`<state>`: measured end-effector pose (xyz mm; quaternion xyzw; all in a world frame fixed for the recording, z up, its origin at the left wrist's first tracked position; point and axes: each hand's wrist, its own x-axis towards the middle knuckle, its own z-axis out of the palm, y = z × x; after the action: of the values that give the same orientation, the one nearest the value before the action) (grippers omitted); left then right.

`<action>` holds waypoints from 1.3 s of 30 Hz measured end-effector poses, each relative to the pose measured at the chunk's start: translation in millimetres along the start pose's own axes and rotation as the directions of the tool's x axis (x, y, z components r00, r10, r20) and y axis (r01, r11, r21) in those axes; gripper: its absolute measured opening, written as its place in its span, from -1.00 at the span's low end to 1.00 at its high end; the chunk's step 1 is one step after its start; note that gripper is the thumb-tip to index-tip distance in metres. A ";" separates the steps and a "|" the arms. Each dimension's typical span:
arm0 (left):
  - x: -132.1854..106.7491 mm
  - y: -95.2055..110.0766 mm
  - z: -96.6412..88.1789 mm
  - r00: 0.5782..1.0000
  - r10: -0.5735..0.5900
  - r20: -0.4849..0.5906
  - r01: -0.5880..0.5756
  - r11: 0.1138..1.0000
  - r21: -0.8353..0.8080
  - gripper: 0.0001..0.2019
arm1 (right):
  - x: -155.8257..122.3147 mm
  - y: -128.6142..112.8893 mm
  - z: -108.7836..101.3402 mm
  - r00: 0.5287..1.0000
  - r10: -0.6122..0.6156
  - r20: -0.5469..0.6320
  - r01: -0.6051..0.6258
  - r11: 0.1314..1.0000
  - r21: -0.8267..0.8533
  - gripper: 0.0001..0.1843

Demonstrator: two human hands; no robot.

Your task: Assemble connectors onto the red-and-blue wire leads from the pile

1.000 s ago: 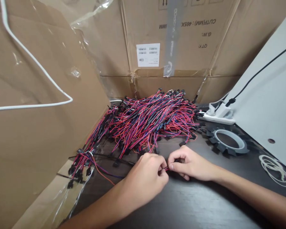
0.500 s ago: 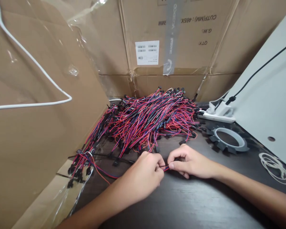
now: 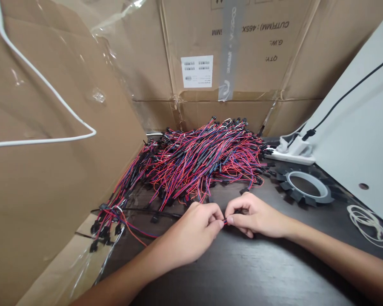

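Note:
Over the dark table, my left hand [image 3: 200, 225] and my right hand [image 3: 258, 216] pinch the same red and blue wires [image 3: 225, 221], fingertips nearly meeting. Only a short length of wire shows between them; the rest is covered by the fingers. A red and blue strand [image 3: 140, 231] runs from under my left forearm to a bundle of wires with black connectors [image 3: 106, 227] at the left. Just behind both hands lies a large heap of red and blue wires [image 3: 201, 161] with black sleeves and plugs.
A tape roll [image 3: 306, 187] with dark strips stuck around it lies right, near a coil of pale cord [image 3: 368, 226]. Behind it is a white power strip [image 3: 290, 155] with plugs. Cardboard boxes [image 3: 147, 55] wall the back and left; a white panel [image 3: 364, 119] stands right.
My left fingers have shifted slightly right and closed down on the wires, so the gap to my right fingertips is smaller. My right hand has barely moved.

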<state>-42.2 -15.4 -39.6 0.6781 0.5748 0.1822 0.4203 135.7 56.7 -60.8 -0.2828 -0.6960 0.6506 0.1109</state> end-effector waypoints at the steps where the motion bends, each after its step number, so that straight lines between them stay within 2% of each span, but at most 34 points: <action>1: -0.3 -1.9 1.7 1.000 -0.009 0.000 0.009 0.999 -0.033 -0.80 | -0.2 -0.3 0.3 1.000 -0.003 0.005 0.003 1.000 0.000 -0.77; 5: -0.4 -3.5 5.0 0.996 -0.076 0.045 0.082 0.983 -0.165 -0.81 | -0.8 -0.5 1.9 1.000 -0.023 0.003 0.023 0.999 0.042 -0.81; 7: 0.3 -1.3 3.8 0.996 -0.073 0.047 0.079 0.986 -0.147 -0.83 | -0.9 0.1 2.3 1.000 -0.023 -0.003 0.023 0.997 0.067 -0.82; 12: 2.6 2.3 0.0 0.998 -0.051 -0.038 0.047 0.994 -0.094 -0.86 | -0.2 1.5 1.2 1.000 0.006 -0.014 -0.004 0.993 0.120 -0.81; 18: 2.0 1.3 -4.6 0.999 -0.047 0.011 0.047 0.996 -0.076 -0.87 | 1.1 1.9 -1.4 0.999 0.032 -0.008 -0.030 0.979 0.203 -0.84; 22: 3.9 1.5 -9.3 0.998 -0.054 0.028 0.058 0.986 -0.154 -0.87 | 3.8 5.5 -2.2 0.999 0.027 -0.046 -0.013 0.959 0.284 -0.84; 24: 5.5 0.8 -11.4 0.998 -0.064 -0.008 0.061 0.981 -0.182 -0.88 | 5.3 8.0 -2.5 0.996 0.005 -0.090 0.026 0.937 0.349 -0.84; 27: 7.6 -1.2 -13.5 0.991 -0.069 -0.118 0.048 0.984 -0.170 -0.88 | 6.6 10.4 -2.8 0.989 -0.027 -0.149 0.086 0.908 0.410 -0.84; 31: 8.8 -2.5 -13.0 0.985 -0.037 -0.170 0.009 0.987 -0.162 -0.87 | 5.9 11.3 -2.2 0.988 -0.063 -0.144 0.111 0.928 0.355 -0.83; 35: 9.5 -1.9 -8.6 0.972 -0.002 -0.237 -0.071 0.951 -0.300 -0.87 | 5.2 13.1 -1.0 0.982 -0.087 -0.167 0.146 0.912 0.384 -0.82; 39: 10.9 -2.3 -4.5 0.969 0.009 -0.248 -0.109 0.914 -0.392 -0.88 | 6.2 16.2 -1.4 0.981 -0.089 -0.170 0.155 0.888 0.432 -0.83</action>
<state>-44.0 -3.6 -41.3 0.5671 0.5508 0.3899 0.4723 135.4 61.1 -77.6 -0.2524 -0.5360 0.7612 0.2637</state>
